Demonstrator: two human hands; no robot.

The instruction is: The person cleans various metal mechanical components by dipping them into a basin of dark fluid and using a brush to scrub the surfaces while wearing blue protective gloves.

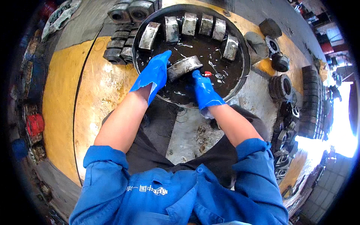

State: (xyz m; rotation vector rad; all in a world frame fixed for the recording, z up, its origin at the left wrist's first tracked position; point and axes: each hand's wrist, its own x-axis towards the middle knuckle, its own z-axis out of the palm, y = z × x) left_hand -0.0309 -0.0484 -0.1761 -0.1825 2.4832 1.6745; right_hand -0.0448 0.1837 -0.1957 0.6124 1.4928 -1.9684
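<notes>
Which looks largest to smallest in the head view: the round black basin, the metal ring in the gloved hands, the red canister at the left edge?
1. Round black basin, largest.
2. Metal ring, held by the left hand and right hand.
3. Red canister, smallest, though it lies farther off near the bent rim, so this is unsure.

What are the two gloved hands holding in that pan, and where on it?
A metal bearing ring, held over the round pan of dark liquid: left hand at its left end, right hand at its lower right edge.
</notes>
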